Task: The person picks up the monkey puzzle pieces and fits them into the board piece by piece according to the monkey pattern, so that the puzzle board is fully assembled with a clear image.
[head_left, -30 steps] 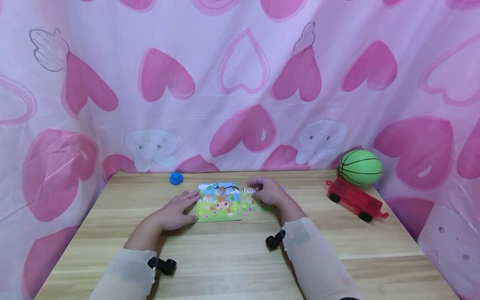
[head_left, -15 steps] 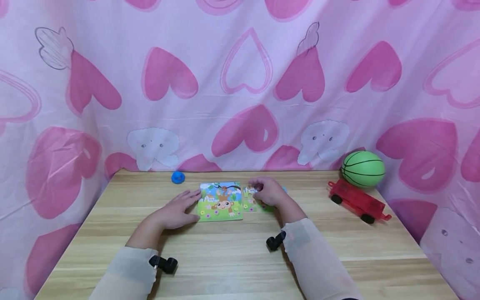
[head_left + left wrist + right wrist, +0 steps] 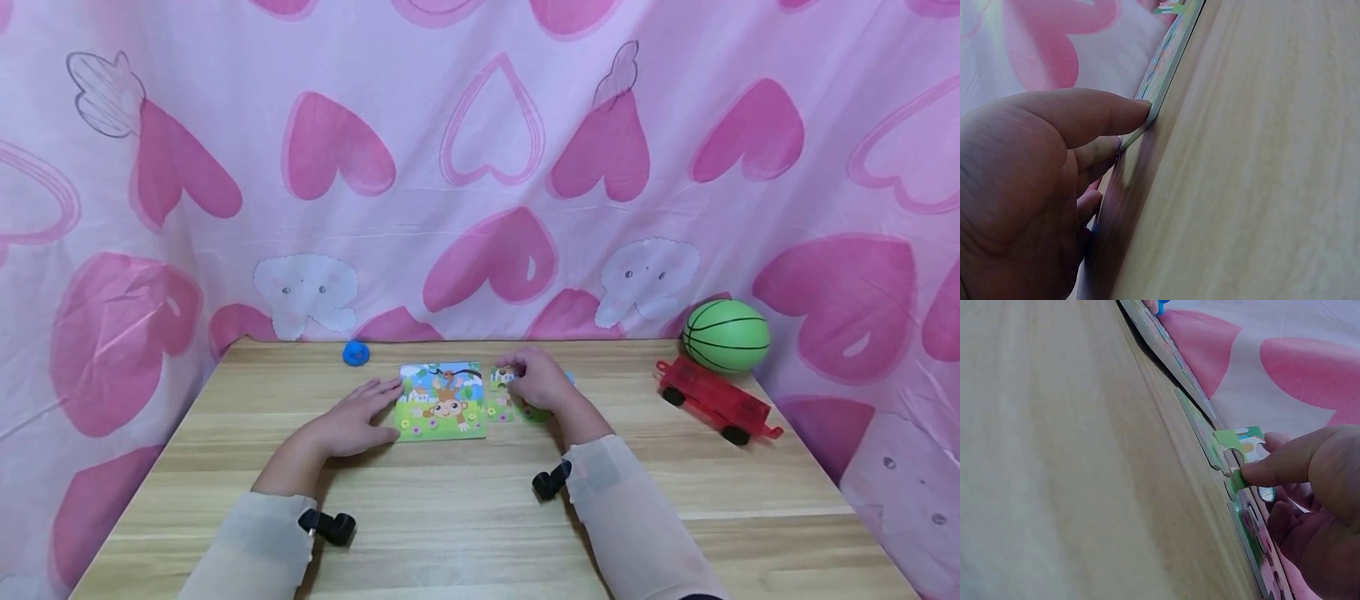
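A flat jigsaw puzzle (image 3: 441, 414) with a monkey picture lies on the table. My left hand (image 3: 356, 421) rests at its left side, thumb and fingers fairly straight. The left wrist view shows the thumb (image 3: 1125, 114) against the puzzle's corner and another fingertip at its edge. Just right of the puzzle, my right hand (image 3: 536, 381) pinches a small puzzle piece (image 3: 1242, 445), green and white with a rounded notch, between thumb and fingers. That piece stands tilted up over other loose puzzle pieces (image 3: 501, 412) on the table, partly hidden by the hand.
A round blue toy (image 3: 356, 353) sits at the back left of the wooden table (image 3: 450, 517). At the right are a red toy wagon (image 3: 716, 400) with black wheels and a green ball (image 3: 726, 335). A pink heart-patterned cloth (image 3: 480, 250) hangs behind.
The piece in my right hand has tilted up a little from the loose pieces, with the fingers rising slightly. My left hand stays at the puzzle's edge. The head view has shifted slightly.
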The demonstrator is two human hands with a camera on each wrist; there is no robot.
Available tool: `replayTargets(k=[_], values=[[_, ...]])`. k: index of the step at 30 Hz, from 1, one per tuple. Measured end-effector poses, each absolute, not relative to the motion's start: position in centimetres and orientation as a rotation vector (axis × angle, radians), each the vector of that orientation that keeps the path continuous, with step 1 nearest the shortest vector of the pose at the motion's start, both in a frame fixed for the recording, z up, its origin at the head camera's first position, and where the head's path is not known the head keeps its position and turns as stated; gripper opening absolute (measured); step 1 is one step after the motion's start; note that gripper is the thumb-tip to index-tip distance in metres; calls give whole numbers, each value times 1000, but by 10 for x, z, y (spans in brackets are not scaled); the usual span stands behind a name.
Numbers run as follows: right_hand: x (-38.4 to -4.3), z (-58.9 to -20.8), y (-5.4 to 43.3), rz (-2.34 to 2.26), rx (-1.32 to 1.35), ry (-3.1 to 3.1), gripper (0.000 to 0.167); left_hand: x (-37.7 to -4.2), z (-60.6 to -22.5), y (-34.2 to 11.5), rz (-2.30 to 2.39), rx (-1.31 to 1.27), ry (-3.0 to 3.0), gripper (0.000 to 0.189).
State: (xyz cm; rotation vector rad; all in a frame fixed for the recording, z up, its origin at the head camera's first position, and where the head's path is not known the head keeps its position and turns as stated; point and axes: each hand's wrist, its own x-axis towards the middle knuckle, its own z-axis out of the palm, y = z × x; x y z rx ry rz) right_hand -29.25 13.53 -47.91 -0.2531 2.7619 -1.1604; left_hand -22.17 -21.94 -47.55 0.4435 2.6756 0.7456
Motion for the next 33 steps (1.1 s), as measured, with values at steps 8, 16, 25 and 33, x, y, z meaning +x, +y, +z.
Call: replayTargets(k=[8,16,25,33], values=[[-293,-479,136,-1170,-304,2765,27,-223,-475,-219,748,446,2673,83],[-280,-464,111,-1330,-438,2625,29,-223,-475,-219,746,449,2676,83],[-275,-461,70,-1274,-544,2539,29,-222,-474,-218,752,439,2661,83],[-285,-464,38,-1243,-637,2486,32,-222,-473,-219,744,445,2670,82]])
